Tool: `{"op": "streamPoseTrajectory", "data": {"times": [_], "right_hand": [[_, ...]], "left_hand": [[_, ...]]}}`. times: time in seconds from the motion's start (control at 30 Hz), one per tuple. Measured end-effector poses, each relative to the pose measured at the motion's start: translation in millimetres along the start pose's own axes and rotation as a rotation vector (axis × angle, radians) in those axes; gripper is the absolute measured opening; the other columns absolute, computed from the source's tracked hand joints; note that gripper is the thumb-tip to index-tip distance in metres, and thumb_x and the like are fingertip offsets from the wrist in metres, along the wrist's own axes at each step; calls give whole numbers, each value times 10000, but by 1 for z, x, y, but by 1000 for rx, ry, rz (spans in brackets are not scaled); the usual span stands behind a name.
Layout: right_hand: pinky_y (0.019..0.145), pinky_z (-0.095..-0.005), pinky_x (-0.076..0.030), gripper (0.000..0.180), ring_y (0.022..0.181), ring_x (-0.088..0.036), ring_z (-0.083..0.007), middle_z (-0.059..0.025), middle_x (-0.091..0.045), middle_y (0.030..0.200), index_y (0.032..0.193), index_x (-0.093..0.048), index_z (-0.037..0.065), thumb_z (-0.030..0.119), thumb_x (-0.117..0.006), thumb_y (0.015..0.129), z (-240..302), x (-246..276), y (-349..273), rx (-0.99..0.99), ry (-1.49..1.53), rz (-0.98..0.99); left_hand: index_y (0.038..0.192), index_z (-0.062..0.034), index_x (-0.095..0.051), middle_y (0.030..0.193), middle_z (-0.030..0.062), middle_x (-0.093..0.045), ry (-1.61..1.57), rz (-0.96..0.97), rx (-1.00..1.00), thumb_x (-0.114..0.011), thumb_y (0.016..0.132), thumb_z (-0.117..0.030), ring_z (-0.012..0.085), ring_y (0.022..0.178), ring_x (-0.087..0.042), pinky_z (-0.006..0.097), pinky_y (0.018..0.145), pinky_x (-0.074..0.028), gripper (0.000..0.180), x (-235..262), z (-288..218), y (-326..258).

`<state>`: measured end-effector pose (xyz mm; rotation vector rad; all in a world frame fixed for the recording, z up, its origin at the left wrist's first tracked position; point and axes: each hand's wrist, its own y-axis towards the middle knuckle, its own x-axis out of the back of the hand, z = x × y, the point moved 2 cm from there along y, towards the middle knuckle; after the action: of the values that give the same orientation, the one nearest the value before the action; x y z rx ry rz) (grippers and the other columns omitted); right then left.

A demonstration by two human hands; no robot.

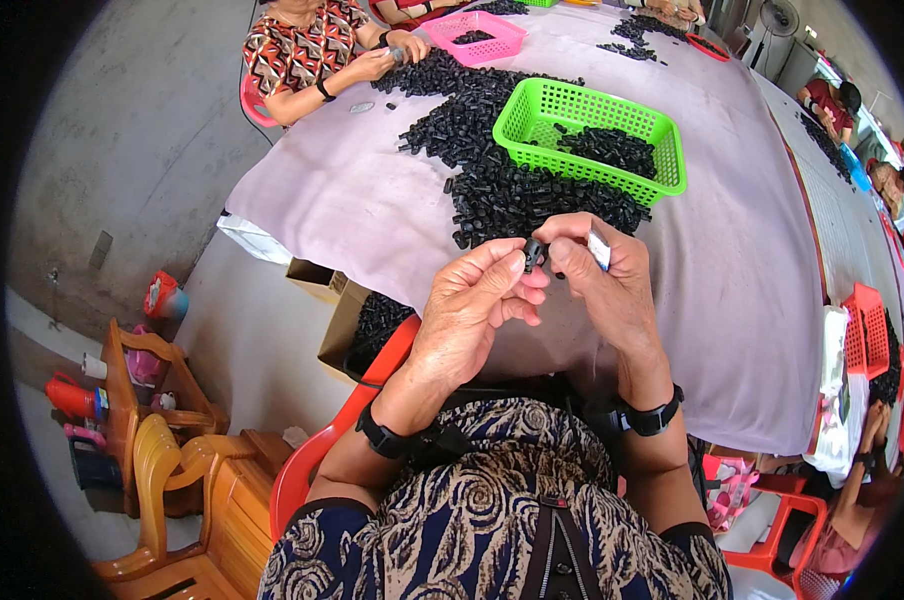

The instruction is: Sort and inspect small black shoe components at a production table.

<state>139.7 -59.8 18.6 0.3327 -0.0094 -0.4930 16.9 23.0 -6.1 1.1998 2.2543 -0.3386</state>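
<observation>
My left hand (477,305) and my right hand (602,280) meet above the table's near edge. Between their fingertips they pinch one small black plastic part (534,254). My right hand also grips a small silver-white tool (599,249) that sticks out past the thumb. Just beyond the hands lies a big heap of the same black parts (512,190) on the pale cloth of the table (352,210). A green plastic basket (542,110) with more black parts in it stands behind the heap.
A person in a patterned shirt (302,50) works across the table near a pink basket (487,38). A cardboard box of black parts (367,325) sits on the floor to my left. Red chairs, a wooden chair (162,470) and other workers line the sides.
</observation>
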Motion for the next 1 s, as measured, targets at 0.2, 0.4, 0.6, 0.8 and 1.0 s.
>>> {"op": "streamPoseTrajectory", "data": {"times": [0.2,0.4,0.6,0.8,1.0], "right_hand": [[548,-201,-376,166,613,-454,-57,6,-518,681,905,-627,30,57,-672,747,-5,1,1,241,-212,55],[537,-205,-371,143,604,-462,-63,-4,-533,684,873,-633,29,47,-676,737,-2,1,1,276,-251,32],[572,-214,-431,71,642,-537,-76,-35,-585,717,835,-626,0,48,-640,785,-2,1,1,266,-221,5],[581,-215,-456,122,654,-564,-82,-46,-598,724,814,-614,-10,108,-603,843,-8,1,2,238,-158,11],[582,-214,-461,151,642,-564,-72,-42,-596,713,815,-608,-10,134,-593,859,-11,2,2,188,-114,16]], "left_hand": [[1062,-6,-553,859,58,-614,-60,41,30,-529,902,-180,120,736,-593,276,619,-511,238,-2,0,-1],[1042,-8,-571,840,49,-608,-5,16,14,-537,898,-182,117,736,-589,275,610,-511,228,-5,0,-2],[1032,-2,-573,814,55,-610,-58,43,58,-537,898,-174,116,696,-580,276,593,-502,222,-2,3,-1],[939,-34,-568,748,3,-561,-74,29,145,-538,894,-233,105,631,-520,253,550,-443,206,-4,4,0],[936,-38,-570,752,0,-555,-107,35,178,-541,892,-242,99,641,-503,249,543,-425,211,-4,4,-1]]}}
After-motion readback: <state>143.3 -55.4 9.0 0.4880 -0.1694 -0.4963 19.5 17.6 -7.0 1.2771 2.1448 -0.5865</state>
